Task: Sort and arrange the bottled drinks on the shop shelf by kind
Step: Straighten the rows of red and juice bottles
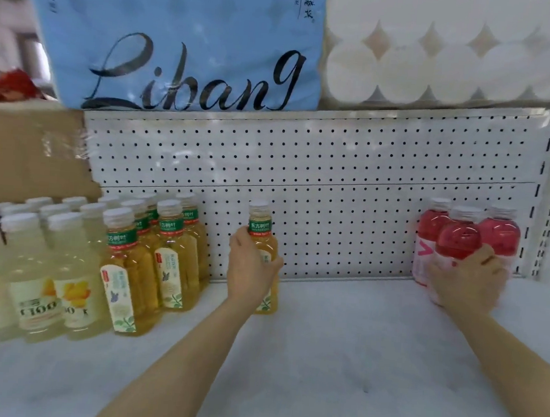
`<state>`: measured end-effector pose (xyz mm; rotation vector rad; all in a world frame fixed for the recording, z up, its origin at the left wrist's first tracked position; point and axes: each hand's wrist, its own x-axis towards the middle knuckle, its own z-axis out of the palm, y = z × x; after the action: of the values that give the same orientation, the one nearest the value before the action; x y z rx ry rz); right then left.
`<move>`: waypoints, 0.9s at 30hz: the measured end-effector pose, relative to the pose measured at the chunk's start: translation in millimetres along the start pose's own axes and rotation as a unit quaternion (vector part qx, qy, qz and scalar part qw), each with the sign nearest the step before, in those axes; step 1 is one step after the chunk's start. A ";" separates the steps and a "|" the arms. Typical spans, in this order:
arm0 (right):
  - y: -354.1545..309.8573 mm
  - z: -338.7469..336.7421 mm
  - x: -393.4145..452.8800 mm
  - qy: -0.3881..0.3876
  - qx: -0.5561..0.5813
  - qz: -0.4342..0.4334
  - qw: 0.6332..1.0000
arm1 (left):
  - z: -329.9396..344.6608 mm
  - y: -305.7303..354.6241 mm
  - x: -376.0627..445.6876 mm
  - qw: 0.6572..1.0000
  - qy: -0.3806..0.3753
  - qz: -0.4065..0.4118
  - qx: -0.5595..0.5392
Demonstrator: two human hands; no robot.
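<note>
left hand (pixel 252 265): clamped round a yellow tea bottle (pixel 262 256) held upright on the white shelf (pixel 338 345), apart from the tea group (pixel 151 258) | right hand (pixel 468 282): wrapped on the front pink bottle (pixel 457 242) among three, far right by the pegboard (pixel 318 179)

White shelf board (pixel 338 345): carries all bottles, upright. Lower left: pale yellow lemon-drink bottles with white caps (pixel 41 275), grouped in rows. Beside them: amber tea bottles with green neck bands (pixel 151 258). Frame centre: one identical amber tea bottle (pixel 263 240), standing apart. Right: three pink drink bottles (pixel 458 242), clustered against the perforated back panel.
</note>
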<state>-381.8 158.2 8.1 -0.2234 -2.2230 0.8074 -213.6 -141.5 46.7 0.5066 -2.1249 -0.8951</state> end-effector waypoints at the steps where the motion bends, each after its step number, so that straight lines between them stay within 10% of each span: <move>1: -4.6 -1.8 -4.2 0.003 0.015 -0.006 1.000 | -7.3 -1.6 -3.3 1.000 0.008 0.004 0.013; 20: -125.7 -49.8 -133.7 -0.214 0.188 -0.059 0.957 | -107.6 -47.6 -40.6 0.969 0.121 0.018 0.215; 27: -147.0 -71.5 -188.9 -0.283 0.394 -0.066 0.872 | -117.0 -73.0 -57.8 0.832 0.027 0.306 0.462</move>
<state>-185.8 4.0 23.3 0.6321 -2.1552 1.7881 -82.0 -206.9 18.9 0.2479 -2.3397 0.5551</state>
